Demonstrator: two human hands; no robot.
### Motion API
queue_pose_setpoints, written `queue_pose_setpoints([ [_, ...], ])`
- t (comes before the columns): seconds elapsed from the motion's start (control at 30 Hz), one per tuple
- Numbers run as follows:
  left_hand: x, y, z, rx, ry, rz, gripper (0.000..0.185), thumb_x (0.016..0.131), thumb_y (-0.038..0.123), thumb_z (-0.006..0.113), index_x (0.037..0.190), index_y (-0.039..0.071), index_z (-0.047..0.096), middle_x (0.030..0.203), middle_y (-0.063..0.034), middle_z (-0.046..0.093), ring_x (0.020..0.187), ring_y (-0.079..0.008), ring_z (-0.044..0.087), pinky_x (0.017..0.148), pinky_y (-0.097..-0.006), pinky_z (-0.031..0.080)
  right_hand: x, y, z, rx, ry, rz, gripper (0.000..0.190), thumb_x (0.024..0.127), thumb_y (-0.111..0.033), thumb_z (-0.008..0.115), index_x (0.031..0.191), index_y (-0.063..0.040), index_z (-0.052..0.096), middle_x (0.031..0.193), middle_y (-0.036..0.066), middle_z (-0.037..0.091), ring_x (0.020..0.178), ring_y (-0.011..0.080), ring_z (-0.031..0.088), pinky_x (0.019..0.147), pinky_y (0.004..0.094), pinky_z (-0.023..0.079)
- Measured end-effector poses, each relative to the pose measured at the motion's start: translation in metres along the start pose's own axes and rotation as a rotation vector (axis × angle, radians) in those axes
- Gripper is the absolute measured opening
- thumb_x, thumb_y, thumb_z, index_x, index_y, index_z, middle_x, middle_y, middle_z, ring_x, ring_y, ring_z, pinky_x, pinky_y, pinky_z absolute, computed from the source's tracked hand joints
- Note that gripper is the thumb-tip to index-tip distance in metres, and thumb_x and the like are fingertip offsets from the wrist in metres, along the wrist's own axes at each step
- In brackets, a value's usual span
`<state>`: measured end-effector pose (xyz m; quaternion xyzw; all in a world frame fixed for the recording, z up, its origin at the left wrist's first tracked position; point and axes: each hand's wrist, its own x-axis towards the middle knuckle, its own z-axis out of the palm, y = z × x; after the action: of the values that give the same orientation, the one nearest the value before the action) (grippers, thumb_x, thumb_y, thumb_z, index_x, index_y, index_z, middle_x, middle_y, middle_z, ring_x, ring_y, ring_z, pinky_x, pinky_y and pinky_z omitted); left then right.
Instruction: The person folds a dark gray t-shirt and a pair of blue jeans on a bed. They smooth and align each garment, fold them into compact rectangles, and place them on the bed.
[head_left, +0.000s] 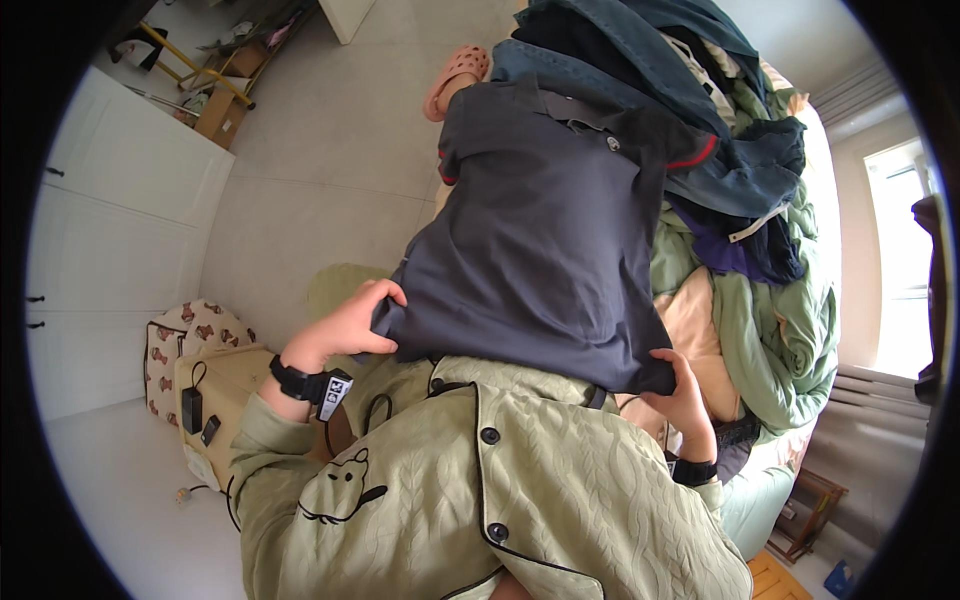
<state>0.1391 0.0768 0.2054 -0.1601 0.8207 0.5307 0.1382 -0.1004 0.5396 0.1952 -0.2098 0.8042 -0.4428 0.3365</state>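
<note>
A dark grey polo shirt (540, 240) with red-edged sleeves lies spread out before me, its collar at the far end and its hem near my lap. My left hand (349, 319) pinches the hem's left corner between thumb and fingers. At the right corner of the hem, my right hand (679, 397) grips the cloth in the same way. A small round emblem shows on the shirt's chest. Both my wrists carry black straps.
Blue jeans (720, 165) and other clothes are heaped beyond and right of the shirt, on a bed with a green quilt (802, 322). A cream storage box (217, 405) stands at left by a patterned bag (161, 367). White cabinet doors (120, 225) line the left side.
</note>
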Motion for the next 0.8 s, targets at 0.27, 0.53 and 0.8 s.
queue_pose_setpoints([
  [0.27, 0.003, -0.058, 0.018, -0.14, 0.123, -0.027, 0.034, 0.081, 0.002, 0.065, 0.113, 0.006, 0.054, 0.115, -0.0055, 0.054, 0.106, -0.0147, 0.052, 0.089, -0.031, 0.045, 0.015, 0.055, 0.02, 0.753, 0.43, 0.173, 0.052, 0.077, 0.014, 0.056, 0.127, 0.001, 0.049, 0.106, 0.01, 0.062, 0.092, 0.0156, 0.062, 0.079, 0.0301, 0.054],
  [0.53, 0.007, -0.036, 0.041, -0.085, 0.041, -0.011, 0.051, 0.078, 0.005, 0.067, 0.127, 0.007, 0.052, 0.112, -0.0074, 0.059, 0.105, -0.0206, 0.056, 0.091, -0.0323, 0.045, 0.019, 0.035, 0.046, 0.922, 0.103, -0.033, 0.083, 0.075, 0.018, 0.058, 0.146, -0.009, 0.024, 0.121, 0.01, 0.054, 0.102, 0.0193, 0.06, 0.081, 0.0297, 0.054],
  [0.8, 0.041, -0.047, 0.058, -0.071, 0.097, 0.08, 0.028, 0.088, 0.0, 0.049, 0.114, 0.004, 0.058, 0.104, -0.0053, 0.064, 0.1, -0.0152, 0.057, 0.089, -0.0289, 0.045, 0.014, 0.06, 0.057, 0.971, -0.195, 0.14, 0.076, 0.075, 0.012, 0.067, 0.141, -0.006, 0.035, 0.13, 0.006, 0.05, 0.11, 0.0184, 0.057, 0.095, 0.0307, 0.047],
])
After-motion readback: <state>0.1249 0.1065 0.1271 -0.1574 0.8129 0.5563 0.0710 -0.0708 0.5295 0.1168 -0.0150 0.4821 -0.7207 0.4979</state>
